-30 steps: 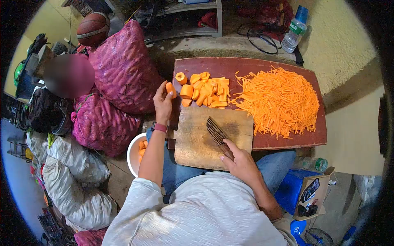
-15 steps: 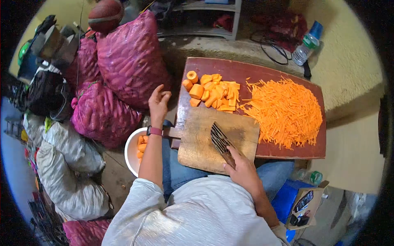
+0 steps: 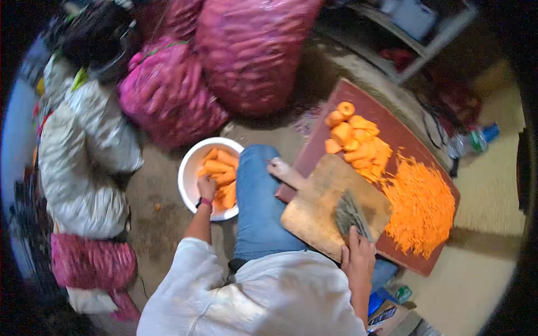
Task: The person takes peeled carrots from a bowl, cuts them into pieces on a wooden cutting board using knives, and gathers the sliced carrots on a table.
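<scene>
My left hand [image 3: 207,186] reaches into a white basin [image 3: 188,193] of peeled carrots [image 3: 219,166]; its fingers are among the carrots and smeared, so their grip cannot be made out. My right hand [image 3: 358,255] is closed on the handle of a slotted dark blade tool [image 3: 350,215], blurred, over the wooden cutting board [image 3: 314,211]. The board lies partly on the red-brown table [image 3: 314,140]. Carrot chunks [image 3: 361,147] sit past the board's far edge, and a heap of shredded carrot [image 3: 424,207] lies on the right of the table.
Pink mesh sacks [image 3: 246,56] stand at the upper left. White sacks [image 3: 84,168] lie along the left side. A shelf [image 3: 414,42] and a plastic bottle [image 3: 471,143] are at the upper right. A box [image 3: 388,318] is at the lower right.
The view has swung to the left. My left hand first set a carrot piece by the chunks, then moved from beside the table down into the basin. My right hand still holds the tool over the board.
</scene>
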`<control>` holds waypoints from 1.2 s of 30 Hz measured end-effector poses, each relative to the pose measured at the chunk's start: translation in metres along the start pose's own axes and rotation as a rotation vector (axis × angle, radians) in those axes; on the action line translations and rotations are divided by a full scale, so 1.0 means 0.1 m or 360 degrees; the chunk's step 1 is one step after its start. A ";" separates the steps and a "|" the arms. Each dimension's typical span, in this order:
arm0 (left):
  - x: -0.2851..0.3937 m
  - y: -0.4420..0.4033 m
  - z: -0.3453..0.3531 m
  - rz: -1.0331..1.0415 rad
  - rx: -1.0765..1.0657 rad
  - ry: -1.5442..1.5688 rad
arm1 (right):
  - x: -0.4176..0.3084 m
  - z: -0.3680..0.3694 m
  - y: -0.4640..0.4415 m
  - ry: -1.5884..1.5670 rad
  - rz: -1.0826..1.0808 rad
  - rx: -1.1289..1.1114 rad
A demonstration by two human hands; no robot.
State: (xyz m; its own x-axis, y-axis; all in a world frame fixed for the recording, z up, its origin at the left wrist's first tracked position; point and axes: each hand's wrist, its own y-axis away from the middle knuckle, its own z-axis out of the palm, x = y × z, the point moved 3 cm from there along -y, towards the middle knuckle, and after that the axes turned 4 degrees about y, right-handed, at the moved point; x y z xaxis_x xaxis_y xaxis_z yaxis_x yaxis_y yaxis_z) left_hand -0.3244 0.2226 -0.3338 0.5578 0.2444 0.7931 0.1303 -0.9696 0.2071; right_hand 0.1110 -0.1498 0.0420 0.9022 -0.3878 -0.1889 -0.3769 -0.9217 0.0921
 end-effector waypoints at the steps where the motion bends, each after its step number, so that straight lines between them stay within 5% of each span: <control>1: -0.23 0.12 -0.02 0.0088 -0.0014 -0.0135 | 0.00 0.04 0.00 -0.0009 -0.0073 -0.0059; 7: -0.50 0.54 0.04 -0.0100 0.0092 -0.0357 | 0.03 0.05 -0.08 -0.0003 -0.0021 -0.0073; 9: -0.46 0.57 0.09 0.0159 0.0225 -0.0461 | 0.03 0.05 -0.09 -0.0007 -0.0061 -0.0089; 10: -0.50 0.50 0.13 -0.0080 -0.0008 -0.0517 | 0.02 0.04 -0.09 -0.0020 -0.0057 -0.0083; 13: -0.05 0.57 0.11 0.0008 -0.0224 -0.0660 | 0.07 0.08 -0.07 -0.0020 -0.0057 -0.0068; 17: 0.05 0.38 0.34 0.0312 -0.0210 -0.0807 | 0.07 0.10 -0.07 -0.0052 -0.0047 -0.0037; 31: 0.22 0.31 0.52 0.0137 -0.0510 -0.1329 | 0.10 0.12 -0.07 -0.0098 0.0013 -0.0086; 36: 0.20 0.39 0.42 0.0075 -0.0544 -0.1022 | 0.07 0.06 -0.10 -0.0134 -0.0029 -0.0070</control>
State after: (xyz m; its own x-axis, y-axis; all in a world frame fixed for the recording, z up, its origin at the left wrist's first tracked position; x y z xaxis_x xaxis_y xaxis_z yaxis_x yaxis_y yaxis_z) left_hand -0.2742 0.1889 -0.3337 0.9411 0.0455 0.3349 -0.1104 -0.8952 0.4318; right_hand 0.1193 -0.1436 0.0337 0.8873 -0.3724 -0.2720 -0.3494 -0.9278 0.1306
